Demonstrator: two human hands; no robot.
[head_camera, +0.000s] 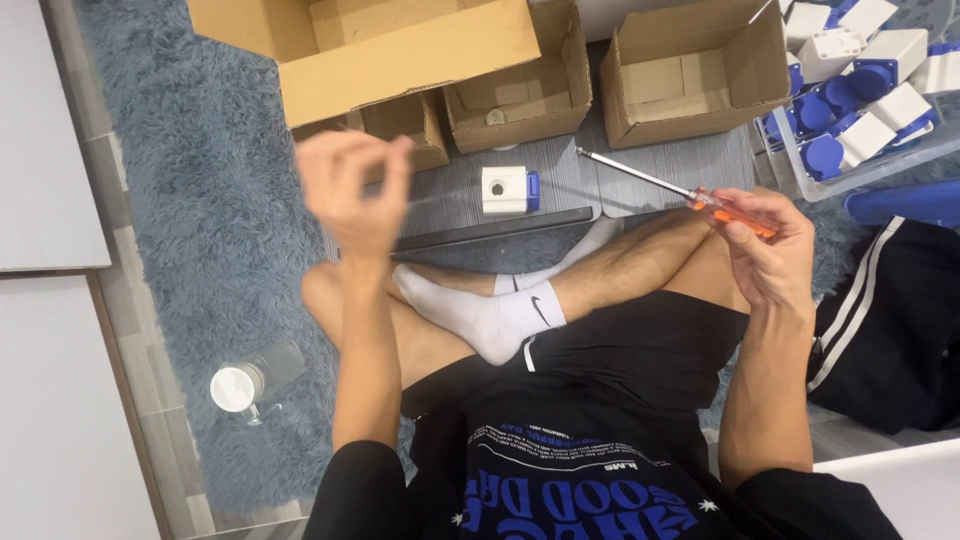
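The screwdriver (690, 195) lay in the right hand (765, 250), its clear orange handle gripped between curled fingers and thumb, its thin steel shaft bare and shiny. Its long axis ran aslant, the tip pointing up and to the left in the head view, toward the cardboard boxes (520, 90), and ending above the grey mat (560, 180). The left hand (350, 185) was raised over the knee, blurred, its fingertips pinched close together; whether they held anything could not be told. Between the hands, on the mat, sat a small white socket block (508, 190) with a blue side, squarish and smooth. Behind it stood open boxes of plain brown card, flaps up. To the right a clear plastic bin (800, 150) held more white and blue blocks heaped together. The person sat cross-legged in black shorts and a white sock (480, 315) on a shaggy blue-grey rug (210, 220). A clear bottle (250, 380) with a white cap lay on the rug to the left.
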